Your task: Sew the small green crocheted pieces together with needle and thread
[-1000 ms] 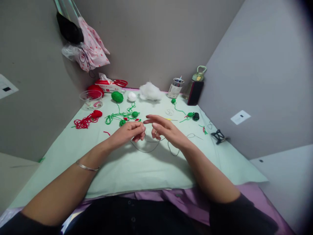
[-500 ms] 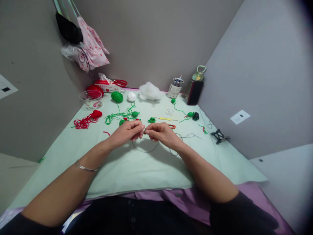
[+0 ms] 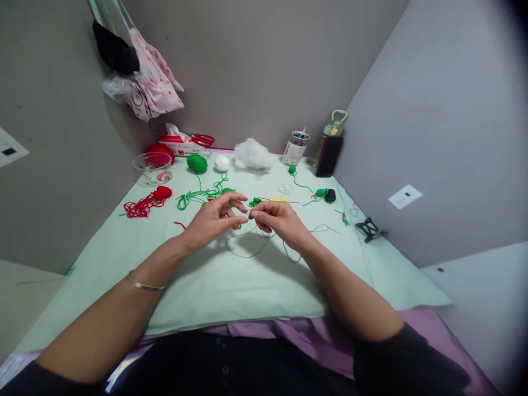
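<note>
My left hand [image 3: 215, 220] is at the middle of the table, fingers apart and curved toward the other hand. Close to its fingertips, my right hand [image 3: 278, 220] is pinched at the end of a thin dark thread [image 3: 247, 256], which loops below on the pale green cloth [image 3: 239, 297]. What lies between the fingertips is too small to make out fully. Behind the hands are a small green yarn piece [image 3: 254, 202] and a yellow-handled hook [image 3: 278, 199]. Green yarn [image 3: 187, 199] lies tangled beyond my left hand.
Red yarn [image 3: 142, 204] and a clear tub [image 3: 152, 168] are at the left. White stuffing [image 3: 252, 154], a pen tin [image 3: 296, 147] and a phone [image 3: 329, 157] stand at the back. A black clip [image 3: 370, 230] lies at the right.
The fingers of my left hand have spread and come off the pinch. My right hand has shifted slightly, still pinched, and the thread loop beneath has moved a little.
</note>
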Demonstrator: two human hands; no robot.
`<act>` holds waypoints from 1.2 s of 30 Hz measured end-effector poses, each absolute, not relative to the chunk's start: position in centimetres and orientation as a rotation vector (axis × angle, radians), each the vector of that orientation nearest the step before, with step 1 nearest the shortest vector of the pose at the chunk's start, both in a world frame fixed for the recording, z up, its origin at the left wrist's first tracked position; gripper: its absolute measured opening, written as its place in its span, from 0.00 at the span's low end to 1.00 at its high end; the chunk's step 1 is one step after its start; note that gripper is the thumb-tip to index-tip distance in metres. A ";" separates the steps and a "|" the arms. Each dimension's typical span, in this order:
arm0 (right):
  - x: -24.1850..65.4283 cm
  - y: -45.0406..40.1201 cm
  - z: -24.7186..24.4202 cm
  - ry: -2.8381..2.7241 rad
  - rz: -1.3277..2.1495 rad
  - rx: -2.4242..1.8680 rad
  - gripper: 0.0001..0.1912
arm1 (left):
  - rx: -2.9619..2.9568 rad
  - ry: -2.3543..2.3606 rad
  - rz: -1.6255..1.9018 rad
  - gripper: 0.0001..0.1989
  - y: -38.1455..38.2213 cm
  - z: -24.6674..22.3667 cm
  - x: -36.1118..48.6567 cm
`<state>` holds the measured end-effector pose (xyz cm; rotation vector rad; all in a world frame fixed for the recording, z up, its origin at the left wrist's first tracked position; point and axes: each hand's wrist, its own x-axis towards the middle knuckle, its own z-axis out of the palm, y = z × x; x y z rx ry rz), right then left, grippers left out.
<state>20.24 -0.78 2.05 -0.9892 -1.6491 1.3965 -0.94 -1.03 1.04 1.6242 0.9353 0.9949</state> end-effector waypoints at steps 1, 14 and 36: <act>20.2 -0.8 2.0 -1.652 1.389 -0.989 0.18 | 1.625 0.927 1.007 0.24 -1.1 0.9 -0.8; 19.8 -1.3 2.4 -1.787 1.240 -1.103 0.16 | 1.586 0.936 1.083 0.16 -1.6 0.6 -0.2; 20.1 -1.1 2.3 -1.743 1.273 -1.057 0.15 | 1.751 0.933 1.199 0.13 -1.7 0.8 -0.3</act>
